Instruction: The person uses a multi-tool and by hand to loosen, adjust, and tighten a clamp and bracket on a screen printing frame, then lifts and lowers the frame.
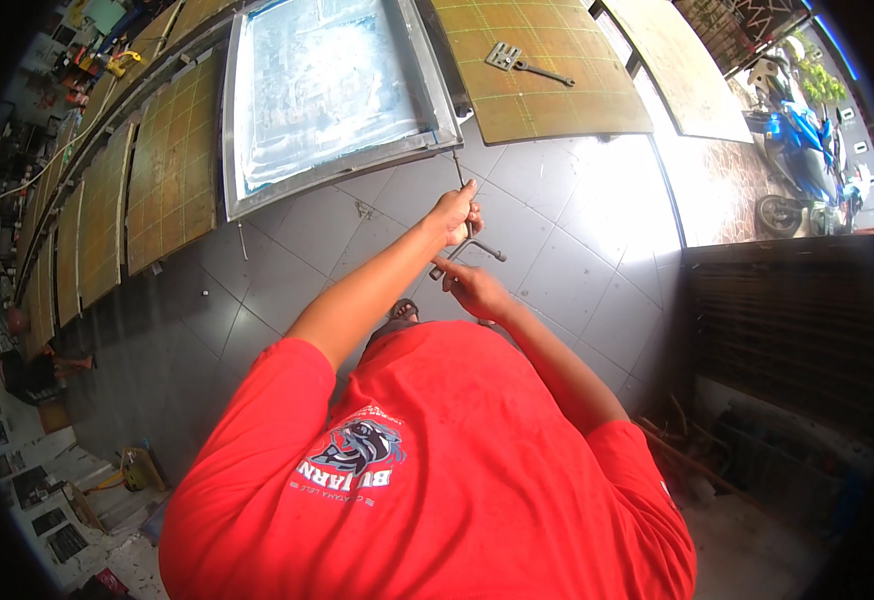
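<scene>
A dark metal T-handle socket wrench stands under the near right corner of a metal-edged screen frame. My left hand is closed round its long shaft, thumb on the upper side. The shaft's thin far end reaches up to the frame's corner; whether it sits on a bolt there is too small to tell. My right hand is at the handle's near left end, fingers bent against it. The handle's other end sticks out free to the right. The frame's mesh is pale with white and blue smears.
Yellow-brown boards with grid lines flank the frame. On the right one lie an adjustable wrench and a metal plate with holes. Grey floor tiles show below. A blue motorbike stands far right, near a dark slatted panel.
</scene>
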`<state>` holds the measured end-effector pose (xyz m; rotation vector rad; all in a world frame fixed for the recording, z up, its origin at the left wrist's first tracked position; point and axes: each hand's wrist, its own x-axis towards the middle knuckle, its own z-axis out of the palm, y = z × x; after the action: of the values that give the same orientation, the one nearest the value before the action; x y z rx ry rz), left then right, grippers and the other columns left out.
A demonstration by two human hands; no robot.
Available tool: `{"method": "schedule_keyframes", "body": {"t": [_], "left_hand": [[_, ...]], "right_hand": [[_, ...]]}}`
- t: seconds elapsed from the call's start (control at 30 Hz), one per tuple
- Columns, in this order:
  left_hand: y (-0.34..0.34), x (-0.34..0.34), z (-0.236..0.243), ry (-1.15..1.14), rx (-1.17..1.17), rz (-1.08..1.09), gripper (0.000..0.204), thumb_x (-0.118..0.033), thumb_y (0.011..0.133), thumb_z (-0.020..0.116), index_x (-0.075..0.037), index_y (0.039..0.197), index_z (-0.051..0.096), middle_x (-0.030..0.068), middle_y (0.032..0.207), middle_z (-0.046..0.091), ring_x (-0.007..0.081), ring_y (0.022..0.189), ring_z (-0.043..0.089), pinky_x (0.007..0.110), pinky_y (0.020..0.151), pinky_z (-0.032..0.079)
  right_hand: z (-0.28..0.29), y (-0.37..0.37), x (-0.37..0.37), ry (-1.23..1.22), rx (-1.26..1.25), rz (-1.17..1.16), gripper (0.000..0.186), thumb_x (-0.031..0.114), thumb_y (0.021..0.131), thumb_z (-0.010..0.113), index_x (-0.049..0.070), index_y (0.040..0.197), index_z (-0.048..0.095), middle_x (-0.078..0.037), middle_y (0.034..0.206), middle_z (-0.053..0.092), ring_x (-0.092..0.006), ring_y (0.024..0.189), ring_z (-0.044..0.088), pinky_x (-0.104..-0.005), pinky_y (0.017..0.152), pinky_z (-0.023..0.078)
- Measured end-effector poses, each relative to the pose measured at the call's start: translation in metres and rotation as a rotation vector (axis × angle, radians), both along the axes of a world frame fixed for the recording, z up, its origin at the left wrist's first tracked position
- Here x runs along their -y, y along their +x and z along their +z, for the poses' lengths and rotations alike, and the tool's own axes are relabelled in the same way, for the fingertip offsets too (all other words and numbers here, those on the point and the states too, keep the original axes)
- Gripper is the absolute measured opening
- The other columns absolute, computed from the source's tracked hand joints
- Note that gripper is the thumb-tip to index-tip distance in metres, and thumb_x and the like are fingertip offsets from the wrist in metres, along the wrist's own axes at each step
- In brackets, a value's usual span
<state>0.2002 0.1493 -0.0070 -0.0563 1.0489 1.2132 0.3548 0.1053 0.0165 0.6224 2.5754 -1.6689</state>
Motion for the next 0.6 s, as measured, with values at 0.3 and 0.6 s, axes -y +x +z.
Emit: {"method": "schedule_keyframes", "body": {"t": [0.3, 0.6], "left_hand": [[0.024, -0.008, 0.01, 0.142, 0.014, 0.254, 0.028, -0.032, 0.096, 0.044, -0.01, 0.078, 0.043, -0.0019, 0.061, 0.038, 0.0092, 0.048, 0.034, 0.029, 0.054, 0.041], [0.018, 0.006, -0.014, 0.302, 0.277, 0.261, 0.034, -0.039, 0.095, 0.043, -0.006, 0.086, 0.048, -0.0019, 0.06, 0.037, 0.0093, 0.05, 0.033, 0.029, 0.055, 0.041]], "right_hand": [[-0.07, 0.012, 0.013, -0.48, 0.105, -0.208, 0.056, 0.037, 0.092, 0.042, 0.007, 0.138, 0.029, -0.015, 0.108, 0.06, -0.03, 0.088, 0.062, -0.0415, 0.07, 0.049], [-0.075, -0.004, -0.003, -1.645, -0.184, -0.624, 0.044, 0.037, 0.097, 0.034, 0.0, 0.113, 0.051, -0.011, 0.095, 0.057, -0.0142, 0.08, 0.054, -0.0295, 0.071, 0.046]]}}
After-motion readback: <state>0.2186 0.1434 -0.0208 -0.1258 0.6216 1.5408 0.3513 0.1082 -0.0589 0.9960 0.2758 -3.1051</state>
